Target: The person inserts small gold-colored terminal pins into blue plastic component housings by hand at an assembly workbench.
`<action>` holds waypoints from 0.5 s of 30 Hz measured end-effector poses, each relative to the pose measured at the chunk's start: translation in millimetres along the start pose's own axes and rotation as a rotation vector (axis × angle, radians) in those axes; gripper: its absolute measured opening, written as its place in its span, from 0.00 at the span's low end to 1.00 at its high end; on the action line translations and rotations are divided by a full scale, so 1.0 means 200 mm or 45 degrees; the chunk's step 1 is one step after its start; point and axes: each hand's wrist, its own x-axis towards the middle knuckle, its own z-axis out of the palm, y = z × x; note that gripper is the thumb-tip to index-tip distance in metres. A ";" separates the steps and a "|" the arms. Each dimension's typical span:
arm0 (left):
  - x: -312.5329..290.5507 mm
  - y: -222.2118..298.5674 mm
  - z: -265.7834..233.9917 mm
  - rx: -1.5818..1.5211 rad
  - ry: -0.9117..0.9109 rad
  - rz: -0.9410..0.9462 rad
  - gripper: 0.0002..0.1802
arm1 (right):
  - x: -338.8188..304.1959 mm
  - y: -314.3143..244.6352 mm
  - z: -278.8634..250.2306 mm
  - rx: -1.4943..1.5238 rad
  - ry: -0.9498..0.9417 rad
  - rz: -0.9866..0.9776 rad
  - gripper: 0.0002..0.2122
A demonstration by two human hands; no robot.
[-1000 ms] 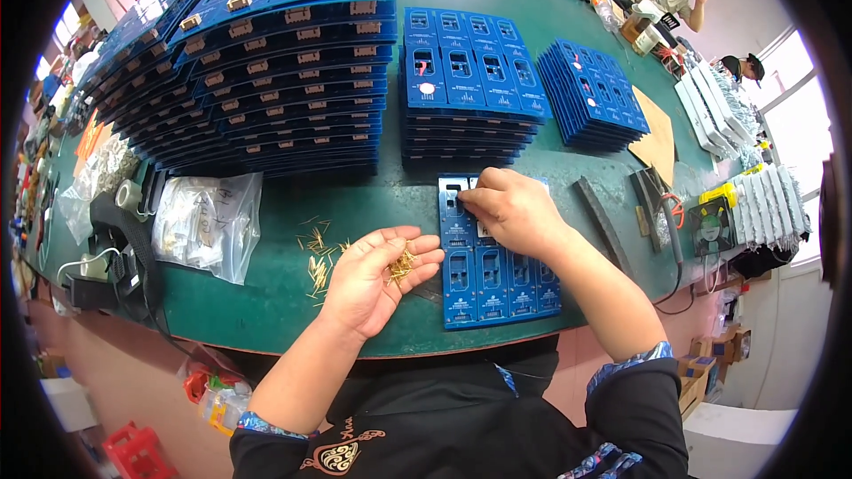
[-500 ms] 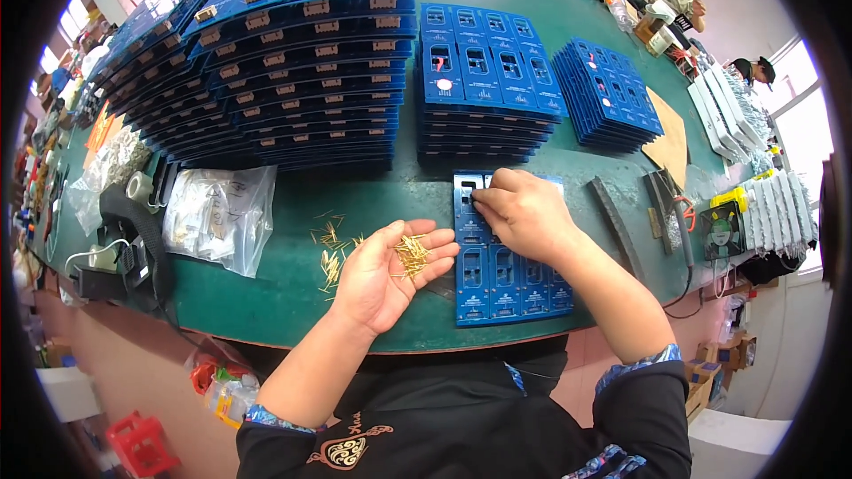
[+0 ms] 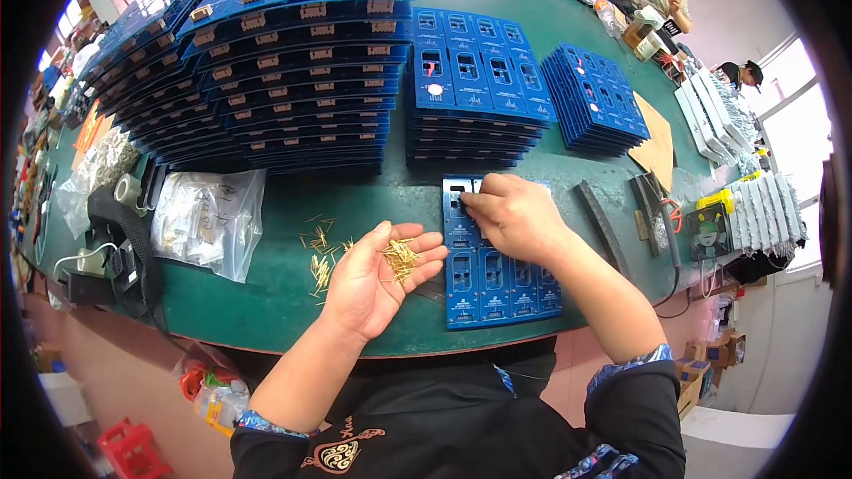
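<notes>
Left hand, palm up, cradles loose gold pins, the right hand pinches over the blue board, catch hidden, while a clear bag holds white pieces.

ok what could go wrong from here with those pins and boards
The left hand is open, palm up, so a tilt could spill the gold pins on it. The loose pins on the table lie close beside that hand, which might scatter them. The tall stack has staggered edges, so a bump might shift its boards.
</notes>
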 end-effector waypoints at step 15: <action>0.00 0.00 0.01 -0.002 0.014 0.018 0.21 | 0.00 -0.01 0.00 -0.051 -0.054 -0.030 0.06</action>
